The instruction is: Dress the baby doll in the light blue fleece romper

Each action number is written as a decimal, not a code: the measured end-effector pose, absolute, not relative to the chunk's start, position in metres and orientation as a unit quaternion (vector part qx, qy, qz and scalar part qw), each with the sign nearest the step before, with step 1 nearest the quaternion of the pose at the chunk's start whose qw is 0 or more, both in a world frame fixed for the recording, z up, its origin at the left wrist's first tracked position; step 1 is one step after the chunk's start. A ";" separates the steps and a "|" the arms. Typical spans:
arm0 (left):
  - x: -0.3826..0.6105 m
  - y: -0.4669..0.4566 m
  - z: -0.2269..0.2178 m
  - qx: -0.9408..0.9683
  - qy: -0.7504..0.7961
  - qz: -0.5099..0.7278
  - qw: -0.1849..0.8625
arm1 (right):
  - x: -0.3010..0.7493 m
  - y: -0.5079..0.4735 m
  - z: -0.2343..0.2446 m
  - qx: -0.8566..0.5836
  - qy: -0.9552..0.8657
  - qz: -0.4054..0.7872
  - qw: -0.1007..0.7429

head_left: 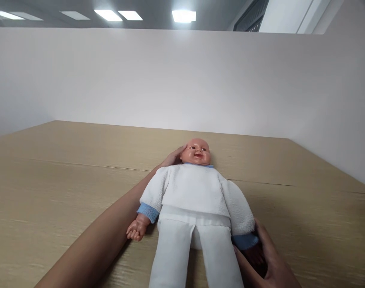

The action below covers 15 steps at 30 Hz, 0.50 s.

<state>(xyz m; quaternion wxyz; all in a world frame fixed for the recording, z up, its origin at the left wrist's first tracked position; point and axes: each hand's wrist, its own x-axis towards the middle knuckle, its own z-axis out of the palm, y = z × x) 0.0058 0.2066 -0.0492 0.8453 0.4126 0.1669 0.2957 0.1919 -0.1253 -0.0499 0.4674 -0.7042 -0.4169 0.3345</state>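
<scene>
A baby doll (197,188) in a white fleece top, blue collar and cuffs, and white trousers lies on its back, its head at the far end. My left hand (174,157) cups the left side of the doll's bald head (199,141), with its fingers partly hidden behind the head. Along the doll's side runs my left forearm, past the doll's bare hand (137,229). At the lower right, my right hand (268,256) is wrapped around the doll's other arm near the blue cuff (245,241). That arm's hand is in shadow between my thumb and fingers.
Under the doll is a wide light-wood table (65,188) with a seam running across it. A plain white partition (170,80) rises behind the far edge and continues along the right. Lit ceiling panels (184,16) show above it.
</scene>
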 end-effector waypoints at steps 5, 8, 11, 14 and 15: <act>0.005 0.198 -0.043 0.425 0.163 0.291 0.842 | 0.189 -0.125 -0.041 -0.703 -0.421 0.333 0.467; 0.005 0.199 -0.045 0.423 0.173 0.292 0.840 | 0.191 -0.124 -0.041 -0.694 -0.430 0.338 0.469; 0.004 0.203 -0.050 0.429 0.172 0.282 0.841 | 0.194 -0.124 -0.046 -0.684 -0.439 0.341 0.472; 0.005 0.209 -0.054 0.443 0.157 0.265 0.842 | 0.196 -0.123 -0.049 -0.674 -0.450 0.340 0.478; 0.005 0.212 -0.056 0.446 0.157 0.263 0.841 | 0.196 -0.122 -0.049 -0.671 -0.456 0.334 0.479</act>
